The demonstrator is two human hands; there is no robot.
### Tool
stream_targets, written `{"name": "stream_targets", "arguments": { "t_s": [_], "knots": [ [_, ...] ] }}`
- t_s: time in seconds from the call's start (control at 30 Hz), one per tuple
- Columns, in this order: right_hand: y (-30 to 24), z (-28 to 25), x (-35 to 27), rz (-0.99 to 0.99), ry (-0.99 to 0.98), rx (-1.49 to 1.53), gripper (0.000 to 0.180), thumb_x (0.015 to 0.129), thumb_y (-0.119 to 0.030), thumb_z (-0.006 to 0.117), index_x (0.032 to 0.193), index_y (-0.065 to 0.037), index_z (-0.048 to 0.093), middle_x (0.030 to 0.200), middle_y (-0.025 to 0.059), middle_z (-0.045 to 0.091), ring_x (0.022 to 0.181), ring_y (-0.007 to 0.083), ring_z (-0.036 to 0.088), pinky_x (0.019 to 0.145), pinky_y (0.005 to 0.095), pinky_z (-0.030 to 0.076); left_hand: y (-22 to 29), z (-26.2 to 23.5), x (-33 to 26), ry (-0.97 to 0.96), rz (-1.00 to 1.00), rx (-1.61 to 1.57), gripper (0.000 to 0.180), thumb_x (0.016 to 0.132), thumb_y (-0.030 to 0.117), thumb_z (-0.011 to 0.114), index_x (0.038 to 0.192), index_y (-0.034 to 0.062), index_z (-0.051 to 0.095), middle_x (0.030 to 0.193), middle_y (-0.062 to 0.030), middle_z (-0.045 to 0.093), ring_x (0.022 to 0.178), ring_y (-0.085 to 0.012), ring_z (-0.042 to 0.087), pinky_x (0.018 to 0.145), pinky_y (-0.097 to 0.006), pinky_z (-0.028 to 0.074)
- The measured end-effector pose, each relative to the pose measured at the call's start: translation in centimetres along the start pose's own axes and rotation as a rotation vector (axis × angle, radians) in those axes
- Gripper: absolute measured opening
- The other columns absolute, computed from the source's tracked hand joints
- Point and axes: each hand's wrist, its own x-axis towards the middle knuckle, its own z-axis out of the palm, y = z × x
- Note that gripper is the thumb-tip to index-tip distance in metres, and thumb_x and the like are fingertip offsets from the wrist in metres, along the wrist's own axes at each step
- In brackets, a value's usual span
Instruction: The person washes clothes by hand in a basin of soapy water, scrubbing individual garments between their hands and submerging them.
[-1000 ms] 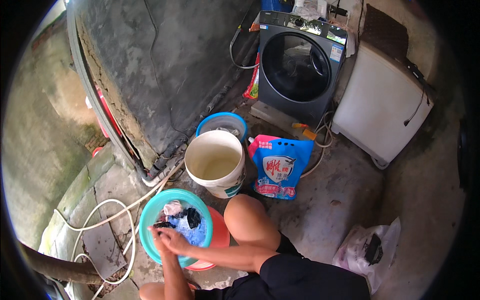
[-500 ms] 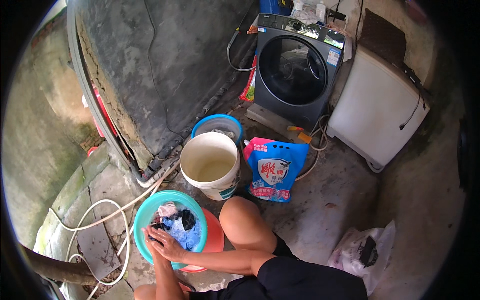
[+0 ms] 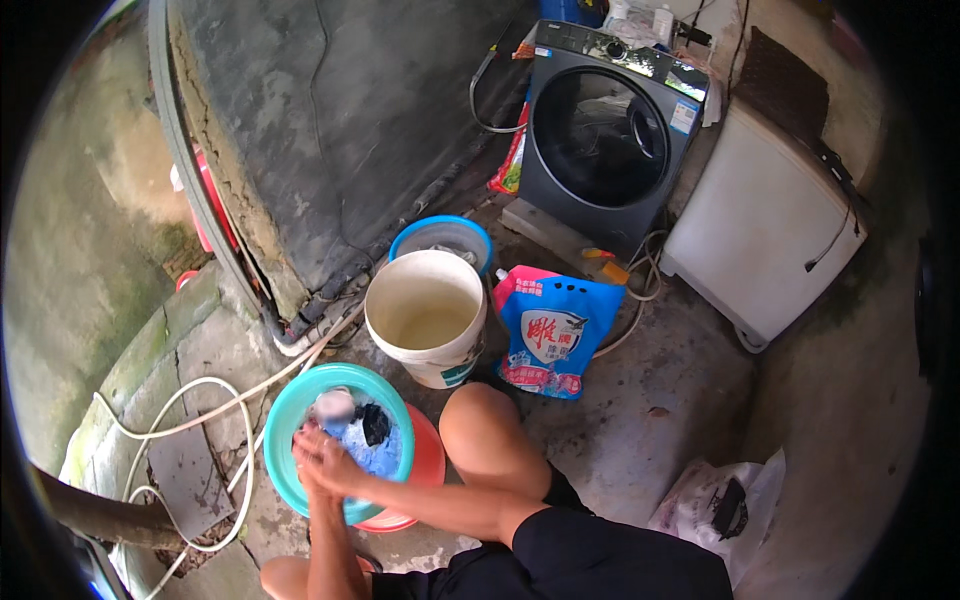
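Note:
My two hands are pressed together over the left side of a teal basin (image 3: 281, 420). My right hand (image 3: 338, 466) lies over my left hand (image 3: 308, 462) with its fingers closed around it, hiding most of it. Whatever is between them, if anything, is covered. Beside my fingers, wet laundry fills the basin: a blurred pale pink cloth (image 3: 334, 404), a black cloth (image 3: 374, 425) and light blue fabric (image 3: 378, 456) in sudsy water. Under the teal basin, partly covered by it, is a red tub (image 3: 428, 465).
Beyond the basin stand a white bucket (image 3: 391, 349) of cloudy water, a blue-rimmed basin (image 3: 408, 232) and a blue-pink detergent pouch (image 3: 546, 330). A dark washing machine (image 3: 598, 140) and a white appliance (image 3: 752, 225) are farther back. Hose coils (image 3: 250, 470) lie left; a plastic bag (image 3: 715, 510) sits right.
My hands have shifted slightly up and closer together over the basin. A dark bit seen between them earlier no longer shows. The pale pink cloth is now blurred. The whole view has shifted slightly.

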Motion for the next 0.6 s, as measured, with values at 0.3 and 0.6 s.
{"name": "stream_targets", "arguments": {
  "t_s": [0.3,0.6],
  "knots": [
    [-1.9,-0.6,-2.4,0.0,0.188,0.054,0.041,0.1,-0.03,0.048,0.13,-0.003,0.056,0.132,0.0237,0.055,0.125,0.0342,0.053,0.106,0.0399,0.04,3.4,12.1,1.9,0.627,0.064,0.423,0.048,0.097,0.048,0.053,0.12,0.0062,0.057,0.112,-0.0072,0.062,0.104,-0.0185,0.058,0.09,-0.03,0.048],
    [4.4,-6.4,2.2,0.282,0.057,0.146,0.042,0.097,-0.025,0.051,0.129,0.001,0.057,0.136,0.0236,0.053,0.131,0.0395,0.046,0.111,0.0438,0.035,-1.5,20.6,0.9,0.475,-0.344,-0.04,0.048,0.1,0.043,0.049,0.139,0.0154,0.046,0.136,-0.0079,0.054,0.124,-0.0251,0.051,0.103,-0.045,0.043]
  ]
}}
